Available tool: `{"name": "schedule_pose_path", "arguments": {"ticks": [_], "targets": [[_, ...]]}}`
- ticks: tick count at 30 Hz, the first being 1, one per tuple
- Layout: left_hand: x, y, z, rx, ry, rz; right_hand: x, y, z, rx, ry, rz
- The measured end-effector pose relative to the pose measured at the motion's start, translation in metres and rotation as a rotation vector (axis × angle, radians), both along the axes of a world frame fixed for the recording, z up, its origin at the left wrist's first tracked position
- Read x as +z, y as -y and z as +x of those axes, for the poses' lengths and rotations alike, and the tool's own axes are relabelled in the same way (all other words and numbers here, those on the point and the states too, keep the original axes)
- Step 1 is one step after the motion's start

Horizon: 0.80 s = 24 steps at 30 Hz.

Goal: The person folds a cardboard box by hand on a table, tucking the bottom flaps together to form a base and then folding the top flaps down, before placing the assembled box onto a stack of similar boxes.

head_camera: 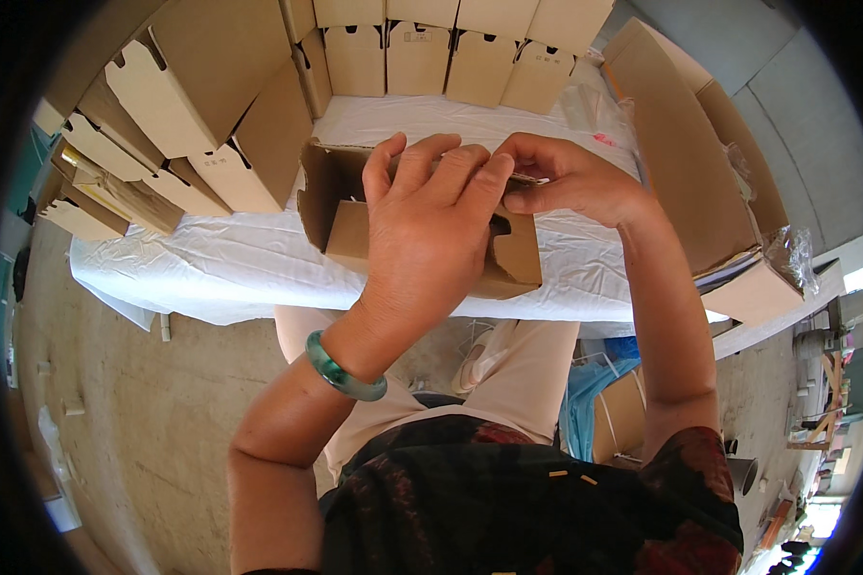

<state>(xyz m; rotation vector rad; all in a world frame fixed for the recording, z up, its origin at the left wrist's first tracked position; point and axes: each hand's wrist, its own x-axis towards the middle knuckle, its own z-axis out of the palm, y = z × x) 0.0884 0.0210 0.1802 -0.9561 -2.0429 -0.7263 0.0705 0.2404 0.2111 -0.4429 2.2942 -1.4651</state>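
Observation:
A small brown cardboard box (pixel 523 241) stands partly folded on the white cloth in front of me, its inside showing at the left. My left hand (pixel 431 208), with a green bangle at the wrist, lies over the middle of the box. Its fingers are bent, and their tips reach the box's far side; what lies under the palm is hidden. My right hand (pixel 572 176) pinches a cardboard flap (pixel 525 180) at the upper right of the box between thumb and fingers. The two hands are close together there.
Closed cardboard boxes (pixel 356 61) stand in rows along the far side and the left. At the right is a large open carton (pixel 690 144) with clear plastic. Clear plastic film (pixel 593 108) lies on the white cloth (pixel 216 251). A blue bag (pixel 582 402) is below the table.

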Motion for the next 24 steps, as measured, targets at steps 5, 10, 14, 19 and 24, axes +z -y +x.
{"name": "schedule_pose_path", "arguments": {"ticks": [5,10,14,19,24], "targets": [[0.003,0.006,0.0,-0.12,0.099,0.023,-0.007,-0.003,0.006,-0.053,0.026,-0.102],[0.005,0.02,-0.006,-0.183,0.086,-0.016,-0.007,-0.001,0.018,-0.046,-0.084,-0.066],[0.001,0.026,-0.008,-0.242,0.133,-0.041,0.0,-0.004,0.035,-0.032,-0.076,-0.132],[0.005,0.029,-0.004,-0.291,0.191,-0.094,-0.005,0.002,0.046,-0.143,-0.316,0.017],[0.003,0.04,0.002,-0.289,0.221,-0.103,-0.009,0.032,0.046,-0.128,-0.433,0.111]]}}
